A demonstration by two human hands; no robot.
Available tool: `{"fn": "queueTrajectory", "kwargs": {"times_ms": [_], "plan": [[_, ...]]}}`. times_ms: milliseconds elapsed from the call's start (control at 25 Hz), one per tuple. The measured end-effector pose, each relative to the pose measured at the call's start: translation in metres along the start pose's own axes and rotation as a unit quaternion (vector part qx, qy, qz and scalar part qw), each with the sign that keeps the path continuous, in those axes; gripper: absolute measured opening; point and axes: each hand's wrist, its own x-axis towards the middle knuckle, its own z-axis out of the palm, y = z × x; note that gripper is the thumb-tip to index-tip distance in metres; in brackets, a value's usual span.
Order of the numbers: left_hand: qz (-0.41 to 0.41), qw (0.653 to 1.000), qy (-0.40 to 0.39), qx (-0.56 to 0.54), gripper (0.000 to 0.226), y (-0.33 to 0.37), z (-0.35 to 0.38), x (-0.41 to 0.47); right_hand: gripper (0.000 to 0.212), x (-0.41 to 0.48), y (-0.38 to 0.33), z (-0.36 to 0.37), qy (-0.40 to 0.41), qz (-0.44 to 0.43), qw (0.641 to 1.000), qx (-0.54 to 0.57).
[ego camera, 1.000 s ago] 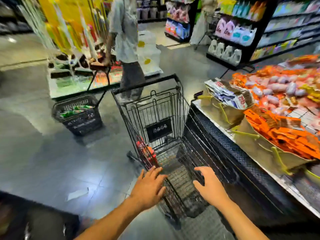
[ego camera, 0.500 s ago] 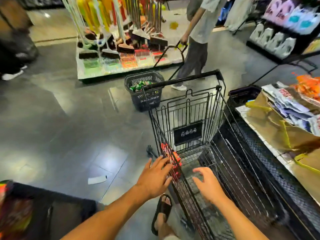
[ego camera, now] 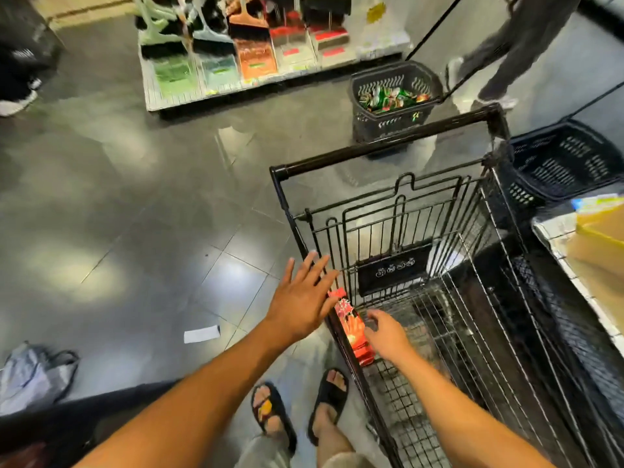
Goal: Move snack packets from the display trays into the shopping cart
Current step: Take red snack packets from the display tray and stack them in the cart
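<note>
A black wire shopping cart point(ego camera: 381, 157) stands in front of me, its handle bar at the far end. A red snack packet point(ego camera: 353, 327) leans upright against the cart's left inner wall. My right hand point(ego camera: 388, 336) is inside the cart, fingers loosely curled and touching the packet's right side. My left hand point(ego camera: 302, 300) is flat with straight, spread fingers at the cart's left rim, just outside the packet. A corner of the display tray point(ego camera: 594, 244) with brown cardboard shows at the right edge.
A black floor basket point(ego camera: 395, 126) with green and red packets sits beyond the cart. A dark blue basket point(ego camera: 567, 160) is at the right. A person's legs point(ego camera: 513, 59) are at top right. A dustpan display point(ego camera: 256, 55) stands behind. My sandalled feet point(ego camera: 300, 407) are left of the cart.
My view swung left and down, so the snack trays slid mostly out of sight. Both hands lowered toward the cart's left wall, and the right hand reached the red packet.
</note>
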Motion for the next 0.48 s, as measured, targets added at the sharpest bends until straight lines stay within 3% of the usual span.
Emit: {"fn": "queueTrajectory", "kwargs": {"times_ms": [200, 480], "plan": [[0.032, 0.999, 0.017, 0.028, 0.057, -0.015, 0.025, 0.011, 0.045, 0.051, 0.0, 0.034, -0.057, 0.045, 0.997, -0.034], [0.04, 0.998, 0.042, 0.008, 0.054, -0.019, 0.026, 0.013, 0.032, 0.062, 0.002, 0.056, -0.002, 0.046, 0.995, -0.089]]}}
